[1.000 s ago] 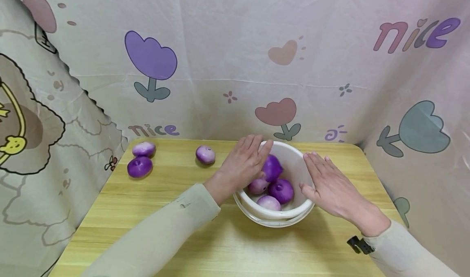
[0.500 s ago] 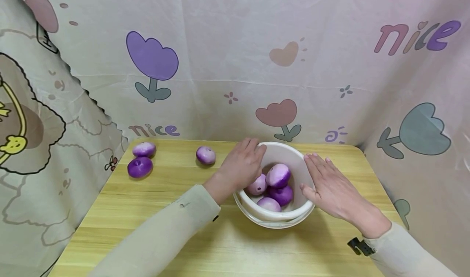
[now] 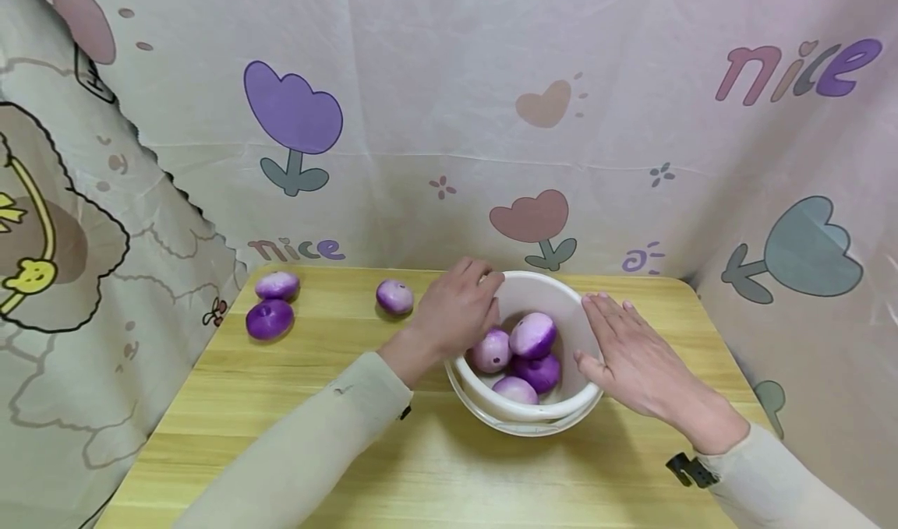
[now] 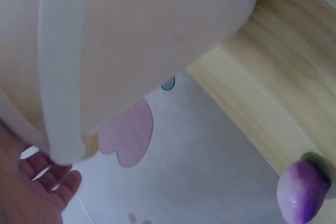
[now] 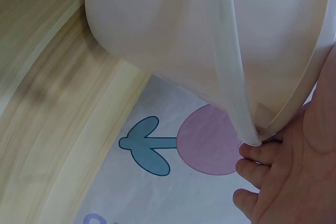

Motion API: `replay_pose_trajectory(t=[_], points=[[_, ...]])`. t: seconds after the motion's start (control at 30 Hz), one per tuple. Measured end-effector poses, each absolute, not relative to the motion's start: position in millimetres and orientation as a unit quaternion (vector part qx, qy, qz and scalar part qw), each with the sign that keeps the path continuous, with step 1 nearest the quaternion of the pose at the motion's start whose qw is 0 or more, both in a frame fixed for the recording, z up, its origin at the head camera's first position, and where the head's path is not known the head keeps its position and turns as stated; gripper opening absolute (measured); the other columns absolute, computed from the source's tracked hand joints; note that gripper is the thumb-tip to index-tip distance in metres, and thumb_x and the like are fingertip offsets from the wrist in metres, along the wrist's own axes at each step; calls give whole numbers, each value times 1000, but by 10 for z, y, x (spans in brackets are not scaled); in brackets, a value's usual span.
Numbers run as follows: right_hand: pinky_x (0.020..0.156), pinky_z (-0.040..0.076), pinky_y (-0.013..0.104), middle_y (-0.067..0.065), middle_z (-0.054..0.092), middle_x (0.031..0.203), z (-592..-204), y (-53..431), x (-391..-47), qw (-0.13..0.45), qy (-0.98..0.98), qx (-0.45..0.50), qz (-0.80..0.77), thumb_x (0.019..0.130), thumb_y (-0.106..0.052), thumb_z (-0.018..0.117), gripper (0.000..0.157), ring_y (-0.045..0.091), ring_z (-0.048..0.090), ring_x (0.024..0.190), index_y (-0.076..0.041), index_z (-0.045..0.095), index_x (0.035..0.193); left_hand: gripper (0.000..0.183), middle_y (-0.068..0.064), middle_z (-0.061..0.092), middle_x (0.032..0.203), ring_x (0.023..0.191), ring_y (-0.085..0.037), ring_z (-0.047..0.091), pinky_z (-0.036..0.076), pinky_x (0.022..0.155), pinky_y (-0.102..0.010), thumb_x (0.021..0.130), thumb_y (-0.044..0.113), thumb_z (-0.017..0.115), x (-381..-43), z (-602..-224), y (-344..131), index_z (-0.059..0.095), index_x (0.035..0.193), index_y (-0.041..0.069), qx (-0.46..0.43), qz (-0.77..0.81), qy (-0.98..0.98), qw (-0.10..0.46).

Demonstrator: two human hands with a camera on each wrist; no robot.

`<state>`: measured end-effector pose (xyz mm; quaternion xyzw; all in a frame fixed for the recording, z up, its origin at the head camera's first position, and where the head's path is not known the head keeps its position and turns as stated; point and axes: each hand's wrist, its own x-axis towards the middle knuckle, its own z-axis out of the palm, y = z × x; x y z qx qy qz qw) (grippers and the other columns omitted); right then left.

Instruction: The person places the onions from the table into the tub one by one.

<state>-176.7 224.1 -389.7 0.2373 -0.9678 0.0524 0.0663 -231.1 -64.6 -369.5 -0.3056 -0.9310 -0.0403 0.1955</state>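
Note:
A white bucket (image 3: 540,412) on the table holds several purple onions; a pale-topped onion (image 3: 532,336) lies over a darker onion (image 3: 536,373). At the bucket's left rim is my left hand (image 3: 454,308), fingers loosely bent, nothing held. The left wrist view has these fingers (image 4: 68,187) by the end of the bucket's handle (image 4: 62,66). My right hand (image 3: 638,357) rests on the right rim with its fingers straight and thumb over the opening. Seen from the right wrist, the fingers (image 5: 257,174) lie outside, near the handle's other end (image 5: 236,93).
One onion (image 3: 395,298) sits on the wooden table (image 3: 330,342) left of the bucket. Farther left, a pale onion (image 3: 277,285) and a dark onion (image 3: 270,319) lie together. A printed curtain (image 3: 421,85) hangs behind the table's back edge.
An onion by my left fingers has dropped onto the others and turned its pale side up. The left hand has drawn back slightly left. My right hand has stayed on the rim.

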Motion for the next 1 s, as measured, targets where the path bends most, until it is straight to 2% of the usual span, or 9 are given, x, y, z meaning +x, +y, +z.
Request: replay_pose_trajectory(t=[0.2, 0.33, 0.47, 0.63, 0.77, 0.9, 1.0], points=[[120, 18, 52, 20, 25, 159, -3887, 2241, -1769, 67, -968, 238, 53, 97, -50, 43, 78, 37, 23, 147, 1, 23, 152, 28, -8, 59, 120, 112, -25, 54, 51, 95, -39, 94, 23, 50, -2445, -3633, -996, 61, 117, 11, -285, -82, -929, 223], [120, 18, 52, 20, 25, 159, -3888, 2248, -1770, 69, -967, 238, 51, 96, -50, 43, 78, 37, 23, 148, 1, 24, 152, 31, -11, 60, 119, 111, -28, 56, 51, 94, -41, 93, 21, 49, -2580, -3655, -1289, 61, 119, 8, -252, -67, -938, 230], [120, 18, 51, 20, 24, 159, -3893, 2251, -1769, 69, -967, 239, 51, 96, -50, 43, 79, 37, 23, 148, 1, 24, 152, 34, -12, 58, 117, 110, -29, 52, 46, 99, -42, 93, 20, 50, -2707, -3731, -1515, 59, 122, 7, -231, -23, -950, 211], [120, 17, 51, 19, 24, 159, -3896, 2249, -1765, 64, -968, 236, 52, 96, -51, 43, 79, 37, 22, 148, 1, 23, 152, 31, -11, 58, 112, 103, -29, 51, 46, 92, -42, 89, 17, 52, -2834, -3882, -1686, 59, 118, 8, -243, 51, -950, 187], [120, 17, 51, 19, 23, 159, -3888, 2253, -1757, 65, -969, 234, 51, 96, -51, 42, 79, 37, 22, 148, 1, 23, 153, 37, -12, 58, 117, 108, -30, 52, 47, 93, -45, 88, 23, 57, -2922, -4017, -1750, 58, 120, 7, -258, 105, -947, 161], [120, 17, 51, 19, 24, 159, -3876, 2256, -1749, 64, -969, 233, 49, 97, -51, 42, 79, 37, 23, 148, 1, 23, 153, 43, -13, 57, 120, 112, -31, 52, 46, 97, -48, 89, 32, 55, -2984, -4177, -1802, 55, 124, 6, -287, 160, -933, 147], [120, 17, 51, 19, 24, 160, -3873, 2241, -1751, 64, -969, 235, 48, 96, -52, 42, 79, 37, 22, 148, 1, 23, 153, 35, -12, 57, 116, 108, -30, 53, 48, 94, -46, 94, 28, 50, -2985, -4293, -1857, 56, 121, 7, -303, 197, -921, 149]])
